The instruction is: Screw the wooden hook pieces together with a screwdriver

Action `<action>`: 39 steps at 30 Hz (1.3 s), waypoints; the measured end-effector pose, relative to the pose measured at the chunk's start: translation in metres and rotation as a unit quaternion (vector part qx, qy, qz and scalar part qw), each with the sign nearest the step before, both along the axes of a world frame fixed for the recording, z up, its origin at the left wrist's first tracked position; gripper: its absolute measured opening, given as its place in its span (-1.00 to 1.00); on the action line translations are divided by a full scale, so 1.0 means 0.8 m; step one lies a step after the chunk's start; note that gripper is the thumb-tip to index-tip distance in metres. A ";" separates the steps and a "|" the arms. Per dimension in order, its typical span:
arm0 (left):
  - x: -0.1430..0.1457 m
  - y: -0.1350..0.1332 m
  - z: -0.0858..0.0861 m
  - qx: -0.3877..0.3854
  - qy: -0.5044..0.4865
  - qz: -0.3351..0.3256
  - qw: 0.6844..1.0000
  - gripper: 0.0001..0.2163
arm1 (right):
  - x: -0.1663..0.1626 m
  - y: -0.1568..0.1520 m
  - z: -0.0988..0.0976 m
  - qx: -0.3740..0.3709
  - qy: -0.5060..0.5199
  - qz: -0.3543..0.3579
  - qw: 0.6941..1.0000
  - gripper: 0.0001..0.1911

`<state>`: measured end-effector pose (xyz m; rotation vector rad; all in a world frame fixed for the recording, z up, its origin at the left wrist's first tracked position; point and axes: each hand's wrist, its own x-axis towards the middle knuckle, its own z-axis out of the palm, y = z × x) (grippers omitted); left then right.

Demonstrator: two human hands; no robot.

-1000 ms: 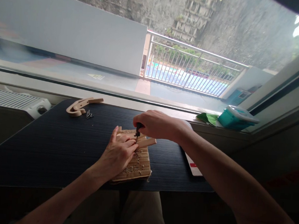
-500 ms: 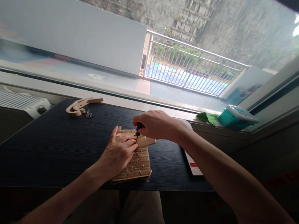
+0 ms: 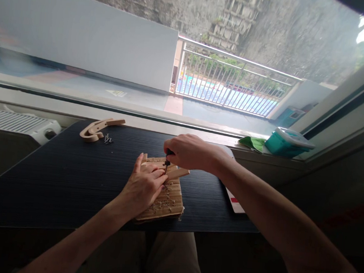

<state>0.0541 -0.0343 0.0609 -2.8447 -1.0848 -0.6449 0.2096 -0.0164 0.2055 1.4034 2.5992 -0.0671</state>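
Observation:
My right hand [image 3: 189,149] is closed around the dark handle of a screwdriver [image 3: 167,163], whose thin shaft points down beside my left fingertips. My left hand [image 3: 146,183] presses a light wooden piece [image 3: 179,174] against a corrugated cardboard pad [image 3: 165,203], its fingers on the wood and partly covering it. One end of the wood sticks out to the right; another part shows above the left fingers. The screwdriver's tip is hidden behind my fingers. Small crumbs or holes dot the cardboard.
Curved wooden pieces [image 3: 90,132] lie at the back left of the dark table [image 3: 70,177], with several screws [image 3: 108,139] beside them. A white flat object [image 3: 235,200] is under my right forearm. A teal box [image 3: 288,142] and green cloth [image 3: 251,143] sit on the windowsill.
My right hand and the screwdriver have shifted very slightly, the handle turning a little in the grip. My left hand and the wood stay in place.

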 end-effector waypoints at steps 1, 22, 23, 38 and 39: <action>0.000 0.000 0.000 0.000 0.000 0.000 1.000 -0.80 | 0.000 0.000 0.000 0.003 -0.004 -0.001 1.000 -0.72; 0.000 -0.001 0.002 0.002 -0.018 -0.006 1.000 -0.80 | -0.001 -0.001 0.002 0.017 0.020 0.023 0.999 -0.71; 0.000 -0.001 0.001 0.002 -0.016 -0.005 1.000 -0.80 | 0.000 -0.001 0.002 0.014 0.026 0.026 0.999 -0.72; 0.001 -0.002 0.003 -0.005 -0.024 -0.005 1.000 -0.80 | 0.002 -0.001 0.004 -0.018 0.006 0.008 1.000 -0.72; 0.001 -0.002 0.003 -0.003 -0.026 -0.004 1.000 -0.80 | 0.003 -0.001 0.004 -0.016 0.006 0.008 1.000 -0.72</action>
